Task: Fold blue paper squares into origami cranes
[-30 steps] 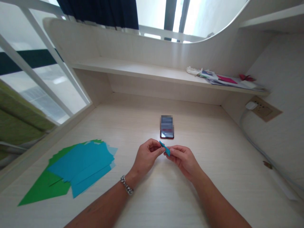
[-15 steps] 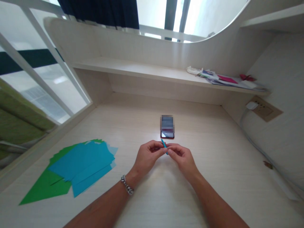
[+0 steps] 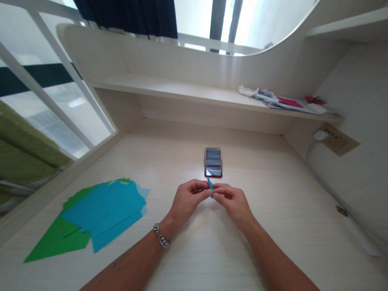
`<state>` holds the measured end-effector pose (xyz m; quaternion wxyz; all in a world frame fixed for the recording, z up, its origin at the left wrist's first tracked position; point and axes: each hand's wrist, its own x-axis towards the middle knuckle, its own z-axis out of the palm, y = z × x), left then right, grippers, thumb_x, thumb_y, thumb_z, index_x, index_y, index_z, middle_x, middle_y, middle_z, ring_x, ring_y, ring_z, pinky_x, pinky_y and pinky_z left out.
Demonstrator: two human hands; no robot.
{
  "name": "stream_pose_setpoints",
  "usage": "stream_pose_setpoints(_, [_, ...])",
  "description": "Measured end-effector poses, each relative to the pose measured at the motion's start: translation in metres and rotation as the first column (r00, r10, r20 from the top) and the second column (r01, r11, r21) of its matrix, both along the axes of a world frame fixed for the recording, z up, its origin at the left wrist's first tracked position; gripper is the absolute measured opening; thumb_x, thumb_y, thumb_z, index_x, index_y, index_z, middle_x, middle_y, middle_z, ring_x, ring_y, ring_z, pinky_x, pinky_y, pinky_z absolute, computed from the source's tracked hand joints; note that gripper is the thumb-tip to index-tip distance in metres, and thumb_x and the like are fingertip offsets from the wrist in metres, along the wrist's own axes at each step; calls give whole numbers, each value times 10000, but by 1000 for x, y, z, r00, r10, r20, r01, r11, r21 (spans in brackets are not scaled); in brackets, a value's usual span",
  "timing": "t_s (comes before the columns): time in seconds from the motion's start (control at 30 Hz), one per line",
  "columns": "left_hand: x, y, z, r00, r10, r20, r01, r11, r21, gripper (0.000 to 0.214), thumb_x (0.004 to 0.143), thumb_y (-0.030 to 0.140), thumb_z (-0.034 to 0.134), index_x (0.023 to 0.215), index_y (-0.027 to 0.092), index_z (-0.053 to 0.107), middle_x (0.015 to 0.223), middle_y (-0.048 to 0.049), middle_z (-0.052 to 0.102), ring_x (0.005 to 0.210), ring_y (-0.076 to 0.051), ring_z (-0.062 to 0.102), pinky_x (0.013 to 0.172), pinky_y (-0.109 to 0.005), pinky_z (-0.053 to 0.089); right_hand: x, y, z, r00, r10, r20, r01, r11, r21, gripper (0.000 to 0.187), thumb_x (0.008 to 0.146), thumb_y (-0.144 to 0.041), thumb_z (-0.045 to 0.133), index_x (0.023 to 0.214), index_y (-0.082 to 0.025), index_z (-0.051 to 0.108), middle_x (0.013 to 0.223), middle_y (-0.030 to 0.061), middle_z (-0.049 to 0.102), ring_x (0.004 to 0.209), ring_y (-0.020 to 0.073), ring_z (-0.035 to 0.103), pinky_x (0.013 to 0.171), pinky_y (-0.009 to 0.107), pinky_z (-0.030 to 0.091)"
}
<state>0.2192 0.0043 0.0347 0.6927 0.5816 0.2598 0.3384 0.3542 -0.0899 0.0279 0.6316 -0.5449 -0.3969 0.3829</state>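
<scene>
Just nearer than the smartphone [image 3: 213,171], our left hand [image 3: 190,195] and right hand [image 3: 232,199] pinch one small blue paper piece [image 3: 210,184], fingertips drawn close together on it. We judge it already folded narrow; our fingers hide which creases remain, and it is not yet set down. Left of the smartphone, blue sheets [image 3: 113,206] overlap green sheets [image 3: 54,241], flat and seemingly unfolded. The smartphone's screen is blurred; beyond it, rightward, the stacked papers [image 3: 289,101] show no brand or writing we can read
</scene>
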Motion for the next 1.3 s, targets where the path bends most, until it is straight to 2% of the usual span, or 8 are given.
stream_pose_setpoints(0.23, [-1, 0, 2, 1000, 0, -24, 0, 1000, 3, 205, 682, 235, 751, 846, 125, 695, 902, -94, 725, 817, -207, 671, 794, -338, 528, 1, 1, 3, 999, -47, 15, 47, 999, 7, 125, 725, -298, 714, 793, -193, 716, 980, 74, 697, 898, 225, 634, 834, 357, 481])
stream_pose_setpoints(0.43, [-1, 1, 0, 995, 51, -91, -44, 996, 77, 176, 699, 216, 731, 848, 128, 700, 830, -65, 720, 782, -185, 663, 744, -285, 527, 1, 1, 1, 997, -65, 34, 66, 998, -25, 186, 729, -327, 701, 839, -177, 700, 880, 65, 699, 836, 217, 633, 788, 339, 490])
stream_pose_setpoints(0.63, [1, -4, -4, 996, 15, -88, -2, 990, 142, 154, 729, 226, 707, 850, 132, 687, 835, -65, 707, 783, -180, 655, 743, -284, 524, -5, 0, 3, 996, -77, 40, 80, 995, -60, 250, 687, -333, 746, 864, -172, 673, 839, 54, 690, 774, 199, 634, 716, 318, 511])
stream_pose_setpoints(0.8, [1, -6, -4, 996, -12, -91, 25, 989, 143, 149, 744, 229, 694, 845, 128, 654, 820, -57, 685, 764, -170, 645, 728, -284, 526, -5, 0, 1, 989, -93, 111, 100, 993, -64, 174, 742, -313, 695, 826, -162, 675, 788, 48, 677, 716, 177, 618, 666, 296, 502])
stream_pose_setpoints(1.07, [0, -8, -1, 993, 11, -120, 11, 982, 188, 161, 784, 270, 657, 865, 132, 659, 832, -54, 684, 770, -163, 639, 715, -268, 515, -4, 0, -1, 988, -68, 139, 76, 996, -53, 132, 764, -285, 668, 811, -161, 673, 771, 39, 669, 697, 167, 603, 648, 281, 490])
stream_pose_setpoints(1.3, [0, -8, 0, 990, 18, -137, 15, 972, 233, 162, 814, 279, 627, 889, 139, 656, 855, -54, 686, 772, -159, 632, 717, -270, 503, -9, 1, -2, 988, -122, 93, 126, 991, -34, 165, 749, -277, 680, 877, -174, 674, 834, 47, 684, 745, 182, 626, 671, 296, 514])
